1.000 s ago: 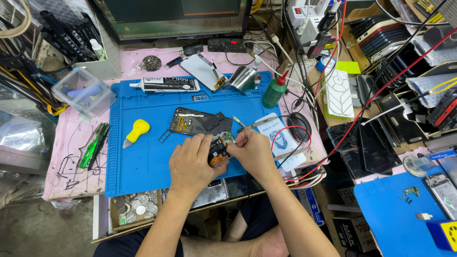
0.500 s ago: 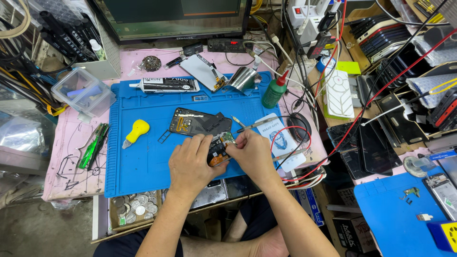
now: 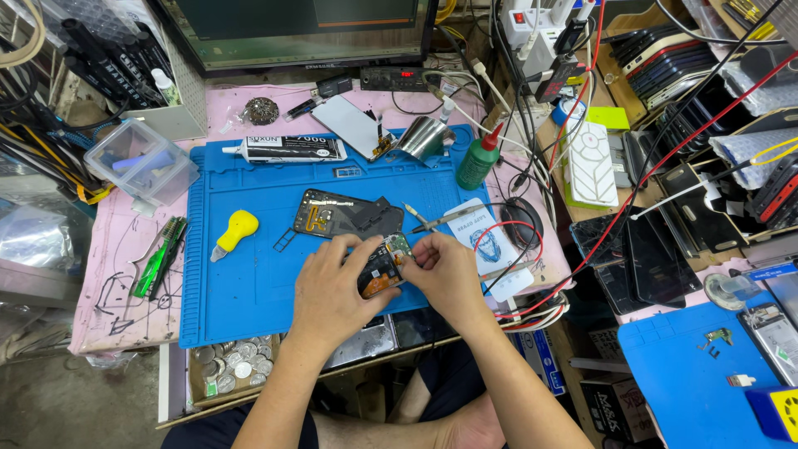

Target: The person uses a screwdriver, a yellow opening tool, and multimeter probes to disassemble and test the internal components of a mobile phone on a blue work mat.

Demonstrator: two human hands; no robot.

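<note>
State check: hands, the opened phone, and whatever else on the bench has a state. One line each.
left hand: gripping the opened phone from the left
right hand: fingers pinched at the phone's top right edge
opened phone: held above the mat, internals exposed
back cover: detached, lying flat on the blue mat
glue tube: capped, lying on its side
green bottle: upright, red nozzle on
plastic box: lid closed
</note>
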